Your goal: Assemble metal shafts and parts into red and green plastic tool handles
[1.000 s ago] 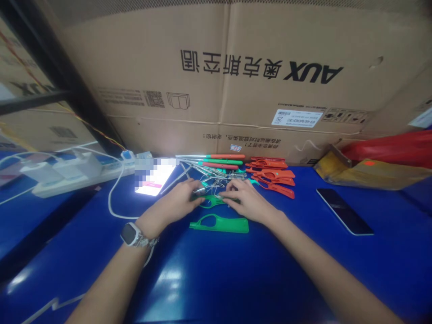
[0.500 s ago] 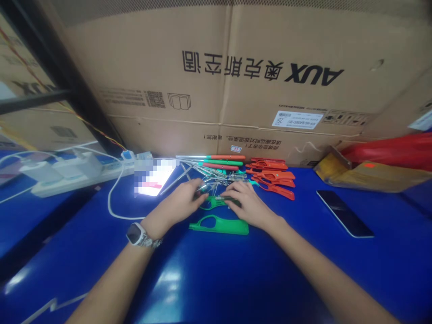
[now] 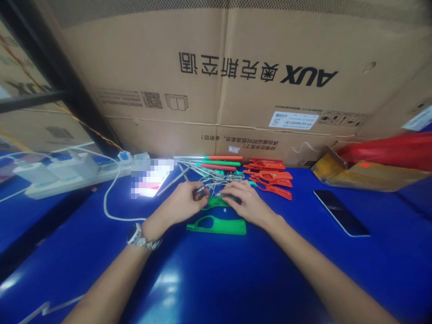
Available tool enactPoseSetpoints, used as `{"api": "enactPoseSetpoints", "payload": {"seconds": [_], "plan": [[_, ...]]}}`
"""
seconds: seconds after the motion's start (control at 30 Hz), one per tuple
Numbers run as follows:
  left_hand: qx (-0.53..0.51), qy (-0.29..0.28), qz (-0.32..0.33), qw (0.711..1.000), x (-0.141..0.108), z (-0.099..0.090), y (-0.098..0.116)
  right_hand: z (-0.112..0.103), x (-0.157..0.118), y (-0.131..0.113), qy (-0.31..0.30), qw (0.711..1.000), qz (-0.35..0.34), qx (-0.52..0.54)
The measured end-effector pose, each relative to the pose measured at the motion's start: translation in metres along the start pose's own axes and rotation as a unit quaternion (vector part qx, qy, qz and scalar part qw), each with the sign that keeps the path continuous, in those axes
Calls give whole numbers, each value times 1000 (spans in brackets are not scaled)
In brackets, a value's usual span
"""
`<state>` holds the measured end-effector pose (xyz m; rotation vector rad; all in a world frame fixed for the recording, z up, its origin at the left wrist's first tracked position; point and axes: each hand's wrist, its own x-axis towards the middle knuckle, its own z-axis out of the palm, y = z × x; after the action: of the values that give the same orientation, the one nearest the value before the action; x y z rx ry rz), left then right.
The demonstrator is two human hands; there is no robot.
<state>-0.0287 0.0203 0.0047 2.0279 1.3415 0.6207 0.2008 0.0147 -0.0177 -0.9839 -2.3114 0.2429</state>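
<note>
My left hand [image 3: 184,203] is closed on a small shiny metal part [image 3: 200,191]. Facing it, my right hand [image 3: 248,200] pinches a small pale part with wires [image 3: 218,195], mostly hidden by the fingers. Beneath my fingertips lies a green lighter handle shell [image 3: 216,202], partly covered by both hands. Closer to me, another green shell half [image 3: 222,226] with an oval opening lies flat on the blue table. A tiny white piece [image 3: 225,210] rests between the two shells. Behind my hands are loose wires and small metal parts [image 3: 232,177].
Several long-nosed lighters [image 3: 222,158] and red handle shells [image 3: 278,175] lie against the cardboard box [image 3: 145,126]. A lit phone [image 3: 155,177] and a white power strip [image 3: 111,173] are at left. At right are a dark phone [image 3: 340,212] and an opened carton [image 3: 378,175].
My hands have shifted slightly over the green shell, and the pale part now shows between them. A tiny white piece is now visible below the shell. The view has moved a little.
</note>
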Motion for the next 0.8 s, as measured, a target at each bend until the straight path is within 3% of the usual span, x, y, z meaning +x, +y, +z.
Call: {"api": "enactPoseSetpoints", "payload": {"seconds": [0.43, 0.7, 0.8], "plan": [[-106, -20, -15, 994, 3, 3, 7, 9, 1, -4, 52, 997, -5, 53], [-53, -6, -15, 998, 5, 6, 0, 12, 2, -3, -6, 999, 29, -23], [-64, -2, -15, 998, 5, 5, 2, 9, 4, -5, -22, 998, 11, -59]]}}
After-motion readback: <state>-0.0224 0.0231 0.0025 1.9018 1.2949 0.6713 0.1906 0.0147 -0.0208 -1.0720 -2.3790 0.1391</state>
